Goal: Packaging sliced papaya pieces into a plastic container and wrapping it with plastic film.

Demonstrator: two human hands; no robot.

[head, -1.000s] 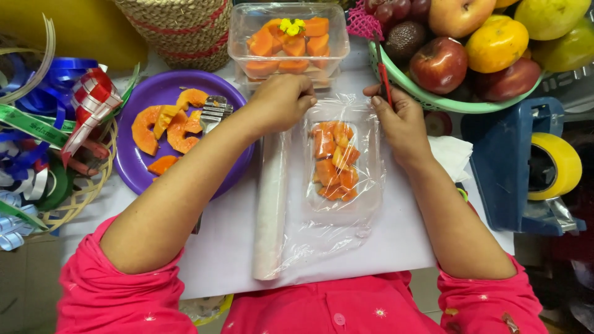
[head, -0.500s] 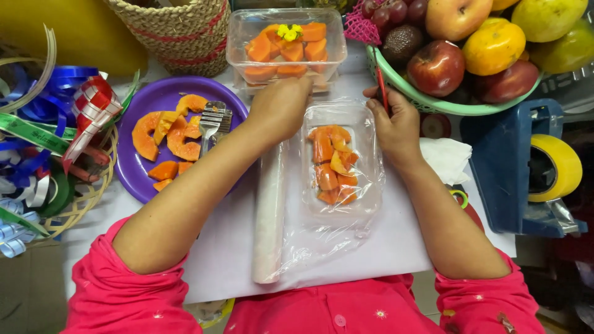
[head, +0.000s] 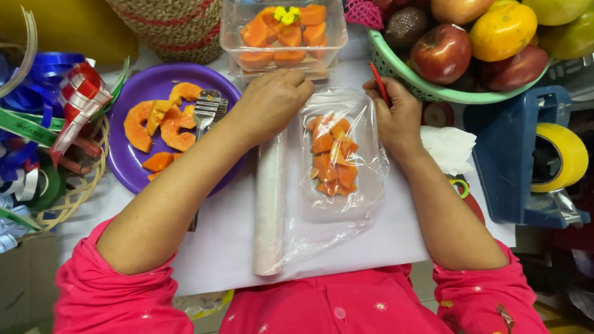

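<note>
Clear tray [head: 337, 154] of orange fruit pieces is set mid-desk, draped in cling film [head: 322, 232]; long axis runs 12 to 6. Film roll [head: 270, 204] is laid parallel, just beside the tray at its 9 o'clock.

Left hand [head: 272, 102] is placed at the tray's 11 o'clock corner, fingers curled together and pressed down on the film edge. Right hand [head: 396, 114] is at the 1 o'clock corner, fingers closed around a thin red stick [head: 378, 83], heel against the tray's side. Both hands are equally near; the tray lies toward 6 o'clock from the fingers.

Second filled tray [head: 281, 34] is seen at 12 o'clock, purple plate [head: 133, 93] with a fork [head: 207, 108] at 9, green fruit bowl [head: 433, 93] at 2, tape dispenser [head: 526, 154] at 3.
</note>
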